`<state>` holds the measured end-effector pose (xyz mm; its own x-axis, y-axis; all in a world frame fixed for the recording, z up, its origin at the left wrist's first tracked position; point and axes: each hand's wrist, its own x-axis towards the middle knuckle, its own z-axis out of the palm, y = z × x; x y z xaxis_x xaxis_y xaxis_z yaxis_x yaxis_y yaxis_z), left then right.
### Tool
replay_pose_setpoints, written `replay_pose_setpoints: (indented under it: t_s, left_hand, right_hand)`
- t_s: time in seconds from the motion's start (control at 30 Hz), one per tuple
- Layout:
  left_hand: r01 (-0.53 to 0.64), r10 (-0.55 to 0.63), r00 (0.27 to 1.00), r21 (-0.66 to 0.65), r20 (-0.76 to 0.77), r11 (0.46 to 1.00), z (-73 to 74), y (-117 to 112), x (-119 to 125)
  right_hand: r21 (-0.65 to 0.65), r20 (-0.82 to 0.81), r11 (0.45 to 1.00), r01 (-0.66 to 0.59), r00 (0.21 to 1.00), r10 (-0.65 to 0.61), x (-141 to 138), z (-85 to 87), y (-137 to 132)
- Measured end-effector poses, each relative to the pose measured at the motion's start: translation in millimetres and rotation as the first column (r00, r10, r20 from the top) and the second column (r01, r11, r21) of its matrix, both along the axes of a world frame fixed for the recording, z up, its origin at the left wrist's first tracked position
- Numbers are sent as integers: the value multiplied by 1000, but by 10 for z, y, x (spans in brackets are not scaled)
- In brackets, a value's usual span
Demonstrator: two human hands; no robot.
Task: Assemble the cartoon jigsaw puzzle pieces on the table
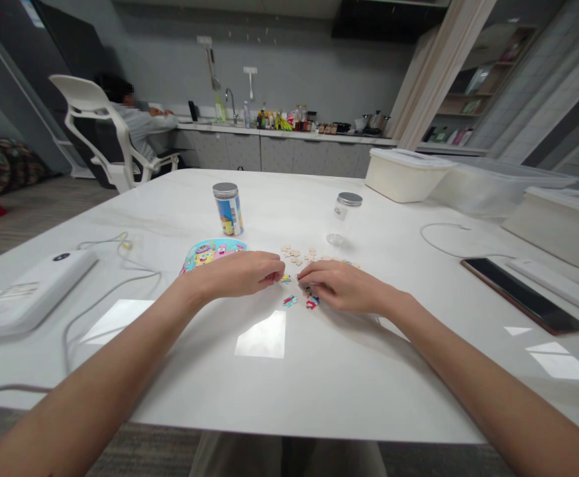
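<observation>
Two narrow grips, your left hand (pixel 234 275) curled just beside a colored jigsaw piece (pixel 285 279), your right hand (pixel 342 286) with fingertips touching a dark jigsaw piece (pixel 308 291), both over the white counter (pixel 269 371), bare wooden puzzle pieces (pixel 294 255) just ahead

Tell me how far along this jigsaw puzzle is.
Done: wooden puzzle pieces lie spread on the white table. In hand: the left hand and right hand work over printed pieces between them. Still to do: most pieces lie loose, plain side up; no finished picture shows.
</observation>
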<state>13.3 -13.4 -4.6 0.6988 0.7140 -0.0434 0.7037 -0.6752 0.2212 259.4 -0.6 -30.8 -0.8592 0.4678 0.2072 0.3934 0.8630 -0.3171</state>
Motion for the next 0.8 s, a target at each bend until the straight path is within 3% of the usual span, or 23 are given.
replay_pose_setpoints:
  t_s: [0.17, 0.57, 0.8]
  left_hand:
    - [3, -2, 1000, -28, 20, 1000, 25, -5, 34]
    - [43, -42, 999, 61, -10, 997, -18, 15, 45]
    - [17, -17, 999, 11, -35, 1000, -15, 12, 37]
  right_hand:
    - [-5, -4, 999, 32, 999, -32, 2, -2, 4]
    - [32, 17, 998, 56, 998, -57, 12, -22, 23]
    - [20, 14, 998, 54, 998, -54, 20, -31, 25]
